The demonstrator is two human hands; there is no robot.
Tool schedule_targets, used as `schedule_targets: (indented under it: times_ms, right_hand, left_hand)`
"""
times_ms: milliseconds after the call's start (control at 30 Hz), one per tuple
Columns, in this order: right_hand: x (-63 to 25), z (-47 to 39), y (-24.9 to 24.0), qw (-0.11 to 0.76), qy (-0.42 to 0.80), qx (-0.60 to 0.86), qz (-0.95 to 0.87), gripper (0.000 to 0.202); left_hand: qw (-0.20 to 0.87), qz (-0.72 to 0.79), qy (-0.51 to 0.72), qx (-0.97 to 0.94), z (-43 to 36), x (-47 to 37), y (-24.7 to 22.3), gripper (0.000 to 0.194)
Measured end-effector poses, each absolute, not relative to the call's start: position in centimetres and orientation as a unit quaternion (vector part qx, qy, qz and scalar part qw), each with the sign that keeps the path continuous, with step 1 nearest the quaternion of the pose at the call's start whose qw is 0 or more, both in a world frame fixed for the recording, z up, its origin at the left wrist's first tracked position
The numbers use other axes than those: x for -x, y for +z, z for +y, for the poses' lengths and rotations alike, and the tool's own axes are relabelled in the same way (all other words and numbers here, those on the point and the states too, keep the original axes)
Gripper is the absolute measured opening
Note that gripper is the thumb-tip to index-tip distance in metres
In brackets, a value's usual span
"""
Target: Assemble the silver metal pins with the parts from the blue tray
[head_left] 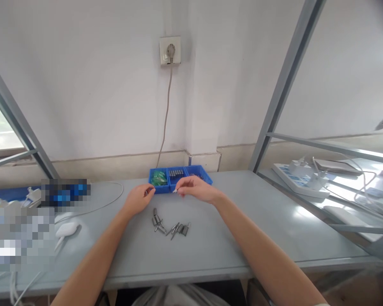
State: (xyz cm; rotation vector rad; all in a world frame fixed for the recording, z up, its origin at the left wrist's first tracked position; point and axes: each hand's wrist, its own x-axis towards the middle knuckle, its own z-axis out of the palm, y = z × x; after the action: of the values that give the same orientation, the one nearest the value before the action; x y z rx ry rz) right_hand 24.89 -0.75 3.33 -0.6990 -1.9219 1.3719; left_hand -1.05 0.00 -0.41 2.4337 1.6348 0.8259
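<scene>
White in colour, a small slender piece [175, 191] is clamped between the thumb and fingers of the right hand [193, 188], just in front of the blue plastic bins. The left hand [140, 199] is curled near the bins' left front corner; whether its fingertips grip anything cannot be told.

Three compartments stand side by side near the rear edge of the grey, smooth worktop [210, 250]. The left bin [159, 190] holds green material, the middle bin [176, 169] rows of small metallic cylinders, and the right bin [201, 168] small parts too indistinct to identify.

Nearer the front edge, grey metal cylindrical and pin-like parts [179, 229] lie loose in two clusters. Towards the left edge rests a white rounded device [67, 229] with a cable. Above the rear edge, a plug [170, 51] sits in a white square wall socket [162, 44], its grey cord descending behind the bins.
</scene>
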Motion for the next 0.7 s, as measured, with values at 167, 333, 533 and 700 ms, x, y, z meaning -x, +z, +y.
schedule_targets:
  times_ms: [167,333,533,700]
  right_hand:
    - [-27.6,-0.2,4.3,0.47,0.596,0.229,-0.609,0.043]
    - [-29.8,0.9,4.1,0.439,0.515,0.383,-0.629,0.048]
    - [-31.0,2.5,2.6,0.363,0.27,0.637,-0.625,0.041]
    - [-29.6,2.1,2.6,0.377,0.182,0.61,-0.673,0.038]
  left_hand:
    - [0.053,0.539,0.272,-0.795,-0.1,1.0,-0.4,0.032]
    - [0.052,0.526,0.267,-0.806,0.1,1.0,-0.6,0.03]
    - [0.055,0.529,0.269,-0.803,0.1,1.0,-0.6,0.031]
    - [0.061,0.534,0.275,-0.797,0.1,1.2,-0.4,0.034]
